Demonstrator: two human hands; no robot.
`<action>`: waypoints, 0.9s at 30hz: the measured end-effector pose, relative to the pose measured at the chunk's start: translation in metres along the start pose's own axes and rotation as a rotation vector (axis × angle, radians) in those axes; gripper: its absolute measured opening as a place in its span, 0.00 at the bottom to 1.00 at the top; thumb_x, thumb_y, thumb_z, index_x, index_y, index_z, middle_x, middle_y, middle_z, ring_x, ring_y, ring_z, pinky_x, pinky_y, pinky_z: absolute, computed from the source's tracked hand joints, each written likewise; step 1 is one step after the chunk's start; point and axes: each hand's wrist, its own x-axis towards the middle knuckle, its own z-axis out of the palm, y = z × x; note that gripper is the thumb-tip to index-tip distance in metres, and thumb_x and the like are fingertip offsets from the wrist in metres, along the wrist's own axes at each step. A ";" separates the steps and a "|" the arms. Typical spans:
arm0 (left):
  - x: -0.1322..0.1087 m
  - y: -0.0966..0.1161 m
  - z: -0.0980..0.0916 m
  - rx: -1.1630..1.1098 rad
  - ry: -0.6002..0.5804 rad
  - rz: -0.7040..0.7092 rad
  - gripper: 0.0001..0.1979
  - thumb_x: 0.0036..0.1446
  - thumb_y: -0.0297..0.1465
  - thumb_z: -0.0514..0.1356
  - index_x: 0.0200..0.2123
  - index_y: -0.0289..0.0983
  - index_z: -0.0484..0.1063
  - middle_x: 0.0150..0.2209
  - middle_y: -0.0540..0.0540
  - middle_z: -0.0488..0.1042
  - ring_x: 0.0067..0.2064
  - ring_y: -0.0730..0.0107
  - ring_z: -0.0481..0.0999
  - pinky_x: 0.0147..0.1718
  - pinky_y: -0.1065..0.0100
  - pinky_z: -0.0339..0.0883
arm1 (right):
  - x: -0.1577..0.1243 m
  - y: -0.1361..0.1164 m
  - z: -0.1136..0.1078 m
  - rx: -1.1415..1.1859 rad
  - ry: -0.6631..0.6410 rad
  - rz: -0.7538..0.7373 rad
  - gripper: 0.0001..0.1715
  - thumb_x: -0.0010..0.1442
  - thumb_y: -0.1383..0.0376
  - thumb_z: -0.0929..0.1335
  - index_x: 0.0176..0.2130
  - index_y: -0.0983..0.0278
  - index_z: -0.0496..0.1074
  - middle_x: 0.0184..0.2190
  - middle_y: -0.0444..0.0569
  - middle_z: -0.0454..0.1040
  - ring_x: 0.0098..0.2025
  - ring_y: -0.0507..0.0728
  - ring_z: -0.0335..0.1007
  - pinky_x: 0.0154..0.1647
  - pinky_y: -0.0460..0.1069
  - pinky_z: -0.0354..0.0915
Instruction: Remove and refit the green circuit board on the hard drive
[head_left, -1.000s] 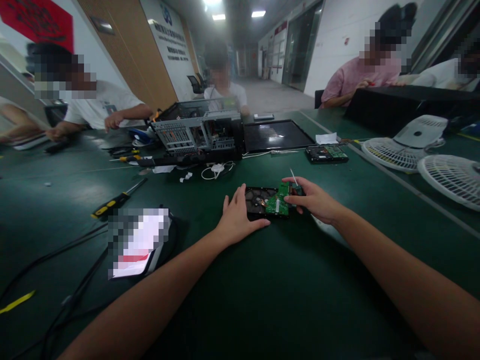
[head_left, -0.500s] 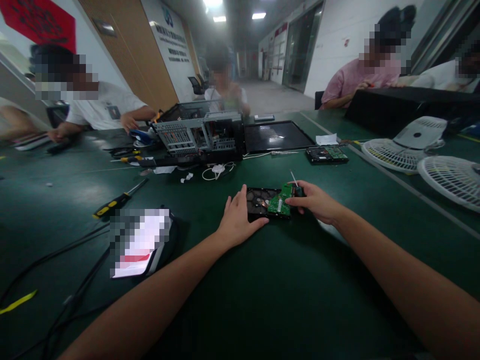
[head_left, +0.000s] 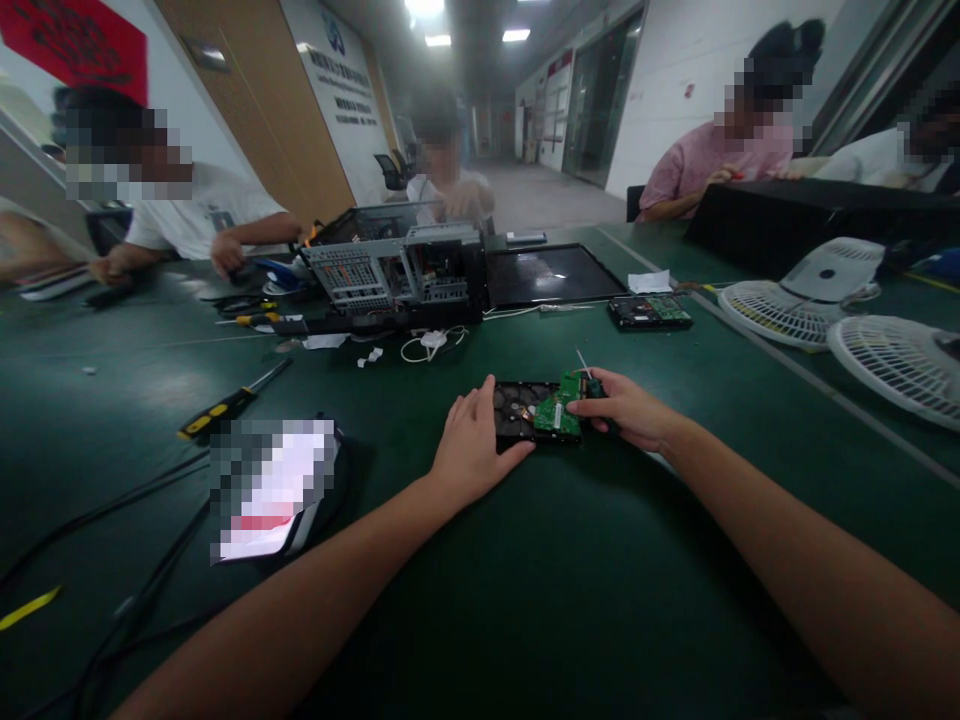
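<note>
A black hard drive (head_left: 516, 397) lies on the green table, and a green circuit board (head_left: 553, 410) sits tilted over its right part. Around the drive's left end is my left hand (head_left: 474, 432), thumb along the near edge and fingers at the left side. My right hand (head_left: 619, 408) is closed at the drive's right end, holding a small dark-handled screwdriver (head_left: 595, 386) whose thin shaft points up and away. Its thumb or a finger also touches the board's right edge. The fingers beneath the handle are partly hidden.
An open computer case (head_left: 397, 270), a black panel (head_left: 551, 273) and a second drive (head_left: 650, 312) stand beyond. White fan parts (head_left: 892, 365) are at right. A yellow-black screwdriver (head_left: 225, 408), a phone (head_left: 281, 500) and cables lie left. Several people sit around the table.
The view has shifted slightly. My hands stay at the drive, with the board nearly unchanged. Across the table, a person's hand has lifted behind the case, and the left person's hand has moved.
</note>
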 end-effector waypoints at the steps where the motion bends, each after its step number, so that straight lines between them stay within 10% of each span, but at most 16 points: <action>1: -0.001 0.002 0.000 0.016 0.007 0.003 0.54 0.57 0.52 0.66 0.73 0.33 0.43 0.67 0.27 0.61 0.68 0.33 0.61 0.66 0.36 0.55 | 0.000 0.000 0.000 0.001 -0.007 0.003 0.23 0.50 0.66 0.79 0.44 0.61 0.71 0.37 0.48 0.73 0.29 0.49 0.62 0.20 0.44 0.56; 9: -0.004 0.015 -0.007 0.089 0.057 0.120 0.50 0.60 0.54 0.62 0.73 0.32 0.44 0.72 0.29 0.52 0.74 0.37 0.47 0.71 0.37 0.43 | -0.002 -0.004 -0.005 0.053 -0.052 -0.034 0.24 0.50 0.64 0.80 0.45 0.62 0.72 0.39 0.47 0.74 0.29 0.48 0.63 0.20 0.44 0.55; 27: -0.005 0.019 -0.015 -0.189 0.039 0.518 0.31 0.66 0.34 0.59 0.69 0.42 0.54 0.64 0.39 0.67 0.66 0.52 0.66 0.66 0.45 0.61 | -0.011 -0.016 0.000 -0.014 -0.103 -0.095 0.21 0.52 0.64 0.79 0.42 0.60 0.71 0.33 0.43 0.73 0.24 0.47 0.61 0.18 0.44 0.55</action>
